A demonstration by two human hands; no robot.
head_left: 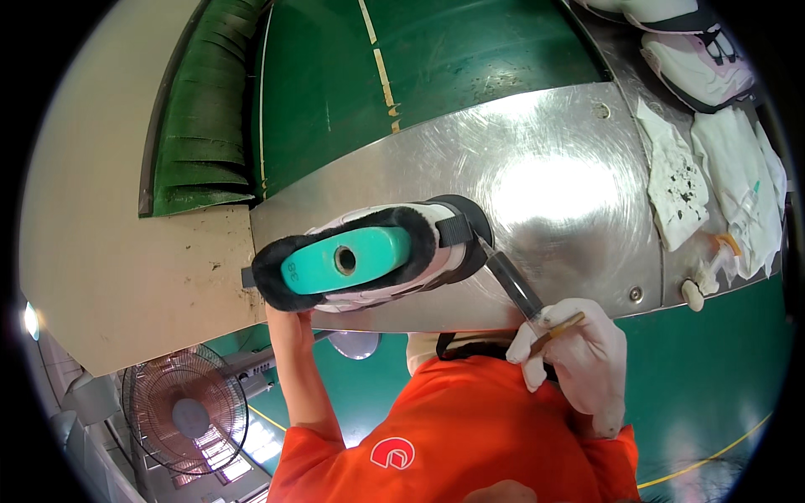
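A white shoe (444, 256) with a black fluffy collar lies sideways before me, a teal shoe last (369, 256) filling its opening. Under its left end, my left hand (289, 321) holds it; the fingers are hidden behind the shoe. My right hand (587, 356), in a white glove, is closed around a syringe (513, 283) with dark contents. The syringe's thin tip reaches the black edge at the shoe's right end. A slim wooden stick (563, 327) is also held between the gloved fingers; its far end cannot be made out.
Beneath the shoe is a metal worktop (587, 268), bordering a green conveyor belt (436, 50). Stained white cloth (675, 184), a clear bag (746, 201) and more shoes (696, 67) lie at the right. A fan (189, 415) stands lower left.
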